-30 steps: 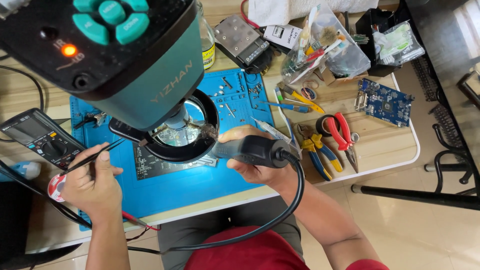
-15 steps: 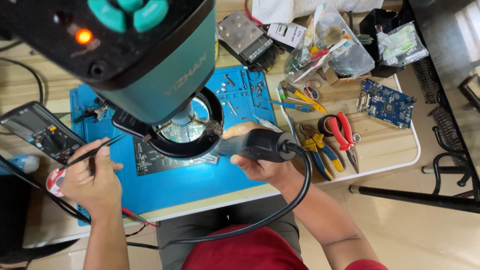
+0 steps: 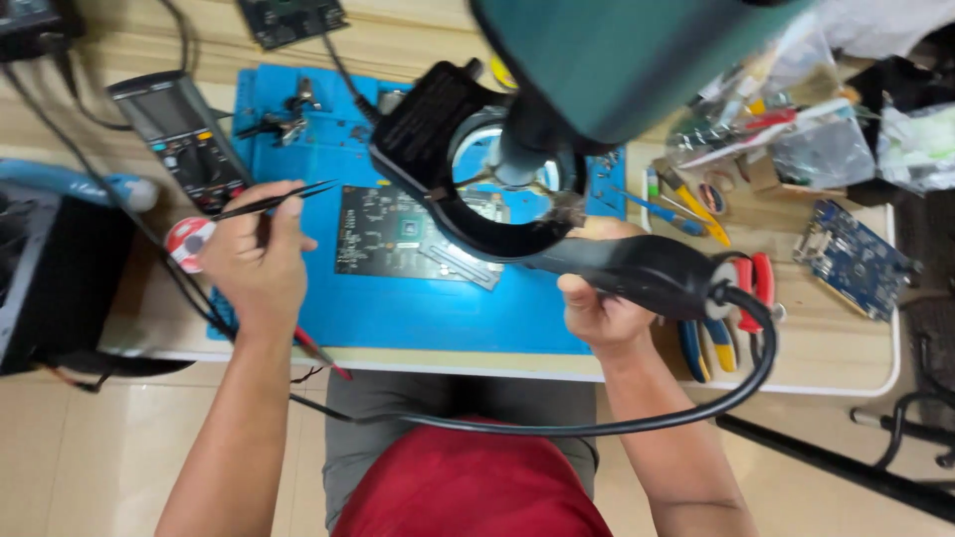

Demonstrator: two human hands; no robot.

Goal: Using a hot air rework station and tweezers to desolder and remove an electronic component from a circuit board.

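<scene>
My left hand (image 3: 257, 261) grips thin black tweezers (image 3: 284, 199), tips pointing right, above the left part of a blue work mat (image 3: 418, 308). A dark circuit board (image 3: 398, 239) lies on the mat, partly under a black ring light (image 3: 477, 174) of a teal microscope head (image 3: 637, 60). My right hand (image 3: 602, 308) holds a black hot-air tool handle (image 3: 637, 273) whose nozzle reaches under the ring light; its thick black cable (image 3: 617, 423) loops down past my lap.
A multimeter (image 3: 179, 134) lies at the mat's left with a round red-and-white tin (image 3: 187, 239) beside it. Pliers and cutters (image 3: 726, 328) lie right of my hand, a blue circuit board (image 3: 860, 259) farther right, and bags of tools (image 3: 786, 129) at the back.
The view has shifted so the microscope head now sits at the top. My right hand with the hot-air handle stays under the ring light; my left hand keeps the tweezers raised.
</scene>
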